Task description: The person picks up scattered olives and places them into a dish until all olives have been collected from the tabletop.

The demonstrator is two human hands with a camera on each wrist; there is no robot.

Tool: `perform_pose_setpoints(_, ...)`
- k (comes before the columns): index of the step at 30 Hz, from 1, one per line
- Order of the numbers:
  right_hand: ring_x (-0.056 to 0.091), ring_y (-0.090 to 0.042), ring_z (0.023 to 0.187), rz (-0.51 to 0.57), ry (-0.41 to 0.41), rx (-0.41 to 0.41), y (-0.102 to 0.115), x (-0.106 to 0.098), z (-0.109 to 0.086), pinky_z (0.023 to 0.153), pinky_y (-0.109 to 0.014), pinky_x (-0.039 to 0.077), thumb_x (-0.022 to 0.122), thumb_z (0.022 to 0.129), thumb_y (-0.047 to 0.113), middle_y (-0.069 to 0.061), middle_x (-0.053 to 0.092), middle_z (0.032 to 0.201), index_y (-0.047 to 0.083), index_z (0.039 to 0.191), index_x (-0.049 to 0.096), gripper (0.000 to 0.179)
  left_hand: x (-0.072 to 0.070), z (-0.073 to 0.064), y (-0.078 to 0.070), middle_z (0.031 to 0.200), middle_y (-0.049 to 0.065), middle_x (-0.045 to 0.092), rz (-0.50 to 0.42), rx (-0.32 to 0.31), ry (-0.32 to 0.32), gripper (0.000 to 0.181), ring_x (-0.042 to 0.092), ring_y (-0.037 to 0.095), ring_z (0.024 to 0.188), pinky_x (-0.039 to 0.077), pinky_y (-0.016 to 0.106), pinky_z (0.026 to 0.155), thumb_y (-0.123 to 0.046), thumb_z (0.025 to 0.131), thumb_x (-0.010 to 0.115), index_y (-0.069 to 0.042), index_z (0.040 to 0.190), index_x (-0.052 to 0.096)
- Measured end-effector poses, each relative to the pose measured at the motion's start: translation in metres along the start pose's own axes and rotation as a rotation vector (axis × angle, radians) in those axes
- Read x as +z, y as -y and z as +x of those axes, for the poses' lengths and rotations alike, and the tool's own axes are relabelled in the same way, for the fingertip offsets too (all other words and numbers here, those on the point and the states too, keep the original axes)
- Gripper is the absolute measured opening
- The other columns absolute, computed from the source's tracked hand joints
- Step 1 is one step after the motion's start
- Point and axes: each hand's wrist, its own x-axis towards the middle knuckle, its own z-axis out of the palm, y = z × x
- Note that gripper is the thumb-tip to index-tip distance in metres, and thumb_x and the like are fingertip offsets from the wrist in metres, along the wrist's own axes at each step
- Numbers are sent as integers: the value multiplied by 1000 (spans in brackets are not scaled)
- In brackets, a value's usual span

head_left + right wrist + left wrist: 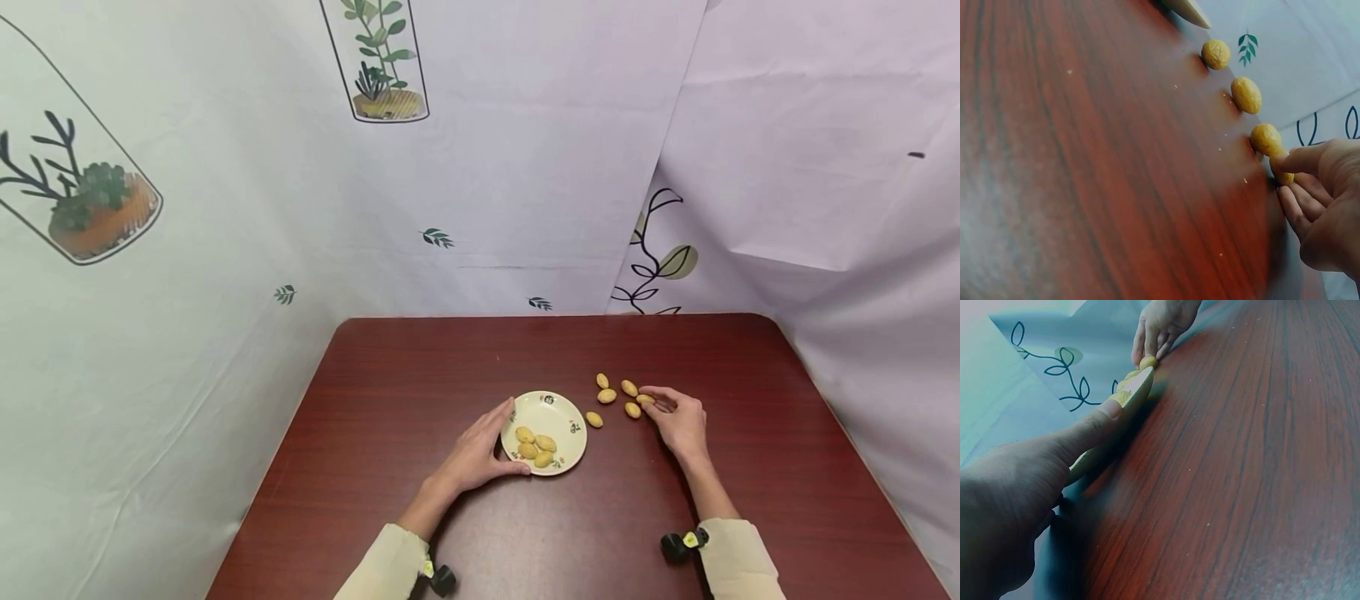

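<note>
My left hand (pixel 475 452) holds the rim of a small white plate (pixel 551 406) with printed motifs. In the left wrist view its thumb (pixel 1109 411) lies on the rim. Several yellow oval pieces (pixel 545 443) with wrinkled skin, like small fruits or nuts, lie in the plate. To the right of the plate, my right hand (pixel 681 425) pinches another yellow oval piece (pixel 1283 169) between thumb and fingers, low at the tabletop. Beside that hand lie several more loose pieces (pixel 607 396); one of them (pixel 1266 139) is close to the pinched one.
Both hands work over a dark red wood-grain table (pixel 405 367). Pale cloth (pixel 525 183) printed with plants hangs behind it and along its sides. A black camera (pixel 675 547) is strapped at the right wrist, another black camera (pixel 442 580) at the left.
</note>
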Motion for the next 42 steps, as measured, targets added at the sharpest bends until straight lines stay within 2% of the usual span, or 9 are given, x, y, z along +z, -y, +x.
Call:
perform_pose_setpoints(4, 70, 3, 99, 56, 26, 40, -1, -2, 0, 79, -4, 49, 79, 95, 0, -23, 75, 120, -3, 120, 78, 25, 0, 0, 1, 174, 5, 29, 4, 0, 3, 120, 33, 28, 156, 36, 55, 120, -63, 82, 86, -10, 170, 24)
perform_pose_setpoints(6, 65, 12, 94, 84, 41, 51, -1, -3, 0, 79, -5, 50, 78, 96, 1, -24, 75, 121, -4, 121, 77, 25, 1, 0, 1, 174, 5, 29, 6, 2, 3, 120, 33, 28, 156, 36, 55, 120, -63, 82, 86, -10, 170, 25)
perform_pose_setpoints(12, 62, 17, 90, 90, 47, 38, -2, -5, 3, 79, -5, 50, 79, 96, 4, -24, 76, 119, -4, 120, 77, 25, 1, 0, 1, 174, 6, 29, 6, 8, -1, 119, 33, 29, 156, 36, 55, 120, -62, 82, 86, -9, 170, 25)
perform_pose_setpoints(18, 66, 12, 95, 103, 63, 16, 8, -3, 4, 78, -6, 50, 77, 98, 7, -23, 75, 122, -3, 122, 77, 26, 1, 0, 0, 174, 6, 29, 12, 12, -1, 119, 33, 29, 156, 36, 55, 120, -62, 82, 86, -9, 170, 25)
perform_pose_setpoints(26, 70, 5, 98, 230, 119, -41, 31, 6, 2, 82, -11, 54, 76, 98, 4, -24, 75, 120, -5, 123, 76, 26, 1, 1, -1, 174, 6, 29, 9, 9, 4, 119, 32, 27, 157, 35, 53, 121, -62, 82, 86, -9, 170, 25)
perform_pose_setpoints(30, 71, 1, 98, 245, 151, -63, 42, 7, 1, 78, -12, 55, 78, 97, 3, -26, 75, 119, -5, 123, 76, 28, 1, 1, 0, 174, 6, 29, 11, 11, 1, 119, 32, 27, 157, 36, 54, 121, -62, 82, 86, -9, 170, 25)
perform_pose_setpoints(38, 76, -29, 108, 297, 232, -126, 59, 20, -11, 84, -12, 54, 79, 94, -2, -24, 75, 120, -7, 123, 75, 30, 0, 1, -1, 175, 6, 29, 0, 6, 0, 119, 33, 28, 157, 36, 56, 120, -60, 82, 87, -9, 170, 25)
perform_pose_setpoints(42, 77, -29, 104, 261, 259, -165, 64, 28, -20, 81, -13, 55, 81, 93, 1, -20, 78, 112, -3, 117, 78, 25, 0, 1, -1, 174, 6, 29, 0, 7, -1, 118, 33, 28, 156, 36, 56, 120, -61, 82, 87, -9, 170, 26)
